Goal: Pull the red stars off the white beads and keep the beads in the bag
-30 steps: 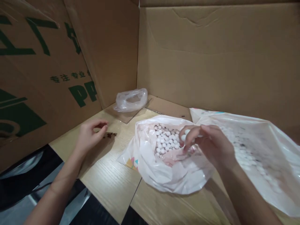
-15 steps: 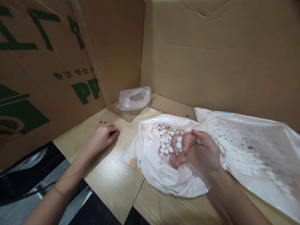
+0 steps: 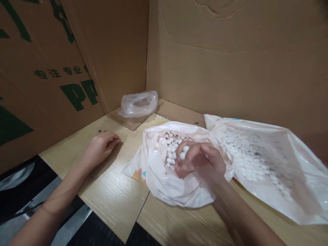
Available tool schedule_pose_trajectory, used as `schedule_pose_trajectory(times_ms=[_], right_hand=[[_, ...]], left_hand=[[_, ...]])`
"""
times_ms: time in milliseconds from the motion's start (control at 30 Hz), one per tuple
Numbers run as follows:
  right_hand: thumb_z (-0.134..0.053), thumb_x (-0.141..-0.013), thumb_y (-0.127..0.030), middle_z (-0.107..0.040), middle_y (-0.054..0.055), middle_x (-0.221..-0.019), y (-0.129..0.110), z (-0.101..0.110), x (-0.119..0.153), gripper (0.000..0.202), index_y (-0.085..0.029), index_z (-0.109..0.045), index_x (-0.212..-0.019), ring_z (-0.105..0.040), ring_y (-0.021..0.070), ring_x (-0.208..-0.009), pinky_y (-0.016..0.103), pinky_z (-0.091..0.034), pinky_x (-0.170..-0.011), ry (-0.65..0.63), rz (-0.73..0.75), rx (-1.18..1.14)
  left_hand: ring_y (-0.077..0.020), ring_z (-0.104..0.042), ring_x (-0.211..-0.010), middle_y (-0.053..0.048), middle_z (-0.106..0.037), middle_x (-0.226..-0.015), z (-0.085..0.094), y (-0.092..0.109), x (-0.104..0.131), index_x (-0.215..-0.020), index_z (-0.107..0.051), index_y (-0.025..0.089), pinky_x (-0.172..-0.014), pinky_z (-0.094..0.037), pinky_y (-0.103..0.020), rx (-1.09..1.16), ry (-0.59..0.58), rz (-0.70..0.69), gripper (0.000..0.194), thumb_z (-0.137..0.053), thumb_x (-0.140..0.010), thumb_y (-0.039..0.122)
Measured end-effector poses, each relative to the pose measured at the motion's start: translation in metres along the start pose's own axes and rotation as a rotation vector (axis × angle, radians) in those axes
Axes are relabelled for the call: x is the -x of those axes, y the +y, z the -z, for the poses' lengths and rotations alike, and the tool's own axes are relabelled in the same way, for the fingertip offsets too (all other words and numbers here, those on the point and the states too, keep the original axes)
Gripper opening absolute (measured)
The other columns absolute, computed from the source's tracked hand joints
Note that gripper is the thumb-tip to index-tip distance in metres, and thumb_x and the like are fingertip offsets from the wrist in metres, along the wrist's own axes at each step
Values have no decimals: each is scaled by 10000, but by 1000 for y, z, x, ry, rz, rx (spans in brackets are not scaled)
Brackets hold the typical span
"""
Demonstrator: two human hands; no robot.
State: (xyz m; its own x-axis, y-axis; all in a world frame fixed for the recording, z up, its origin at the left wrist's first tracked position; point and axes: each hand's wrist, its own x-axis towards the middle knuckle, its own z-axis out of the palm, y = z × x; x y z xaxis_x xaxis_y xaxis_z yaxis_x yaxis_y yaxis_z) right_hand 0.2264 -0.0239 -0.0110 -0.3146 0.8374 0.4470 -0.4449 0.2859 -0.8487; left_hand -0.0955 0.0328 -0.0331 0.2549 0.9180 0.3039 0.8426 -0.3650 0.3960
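Observation:
My right hand (image 3: 202, 160) is over the mouth of an open white plastic bag (image 3: 156, 171), palm partly up, its curled fingers around a few small white balls (image 3: 183, 155). More white balls (image 3: 171, 145) with dark specks between them lie inside that bag. My left hand (image 3: 101, 148) rests on the light wooden table (image 3: 118, 191) left of the bag, fingers curled with the tips together; whether anything is between them is hidden. Another translucent bag (image 3: 294, 153), with many white balls showing through it, lies to the right.
A crumpled clear plastic bag (image 3: 139, 104) lies on a flat sheet at the back. Cardboard walls (image 3: 217, 61) stand behind and at the left, the left one printed in green. Small dark bits (image 3: 101, 131) lie beyond my left hand.
The whole view has shifted, so everything sits further left. My right hand remains over the bag with balls in its fingers, turned slightly. My left hand stays on the table.

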Motion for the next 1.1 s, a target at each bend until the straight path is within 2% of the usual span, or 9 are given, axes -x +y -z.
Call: schedule_pose_trajectory(times_ms=[133,300,433,533,667,767,833,900,1100], right_hand=[[-412,-928,-292,-651,83,-695,1,-2,4,417,-170,-737,-696,-594,193,-733,329,-445,-670,27,150,301],[-417,-853,-217,-627,114,-746,-4,-12,9,320,-119,-669,-681,-558,183,-659,324,-434,-579,-91,460,766],[-402,-834,-252,-634,150,-770,-5,-21,17,323,-107,-662,-708,-553,239,-700,379,-487,-564,-170,737,1236],[-435,-839,-281,-660,131,-870,-5,-22,22,277,-132,-659,-775,-603,301,-896,421,-551,-646,-188,752,1436],[-414,-834,-266,-637,137,-889,-2,-23,24,279,-118,-640,-765,-616,298,-901,412,-569,-627,-82,850,1405],[-457,-825,-223,-638,118,-860,4,-35,26,204,-124,-624,-762,-636,285,-891,427,-578,-678,-51,716,1367],[-413,-888,-210,-628,92,-795,10,-49,29,251,-140,-581,-715,-634,234,-805,409,-574,-677,239,797,1262],[-403,-915,-182,-656,80,-822,14,-63,33,251,-140,-591,-754,-636,230,-866,398,-574,-718,315,652,1267],[-476,-890,-126,-675,60,-917,21,-68,46,188,-148,-627,-779,-615,246,-1069,358,-571,-834,294,563,1250]], left_hand=[[-172,-637,-716,-45,-716,-828,2,7,6,-839,-691,187,-620,-451,-254,71,68,63,292,-535,-843,433],[-152,-672,-724,-47,-720,-789,9,50,7,-750,-694,171,-627,-513,-207,565,119,192,193,-693,-755,363],[-117,-666,-654,-25,-705,-697,8,96,-2,-721,-706,169,-602,-525,-171,886,-48,102,94,-719,-754,256],[-106,-653,-655,-15,-710,-728,0,120,-9,-763,-722,180,-582,-515,-167,962,-169,-14,46,-705,-779,220],[-106,-668,-746,-14,-716,-798,-17,134,-10,-805,-707,176,-687,-537,-187,928,-92,-224,53,-661,-820,156],[-96,-682,-809,3,-726,-856,-26,133,-3,-847,-700,201,-751,-553,-184,891,33,-273,104,-642,-830,116],[-92,-687,-838,17,-729,-888,-29,131,3,-874,-694,221,-772,-564,-188,871,74,-278,143,-632,-833,99],[-90,-689,-873,31,-729,-929,-31,128,10,-903,-680,240,-800,-571,-197,856,88,-296,184,-622,-835,80],[-127,-702,-904,17,-729,-986,-29,127,17,-987,-636,253,-796,-608,-254,805,95,-389,243,-594,-844,61]])
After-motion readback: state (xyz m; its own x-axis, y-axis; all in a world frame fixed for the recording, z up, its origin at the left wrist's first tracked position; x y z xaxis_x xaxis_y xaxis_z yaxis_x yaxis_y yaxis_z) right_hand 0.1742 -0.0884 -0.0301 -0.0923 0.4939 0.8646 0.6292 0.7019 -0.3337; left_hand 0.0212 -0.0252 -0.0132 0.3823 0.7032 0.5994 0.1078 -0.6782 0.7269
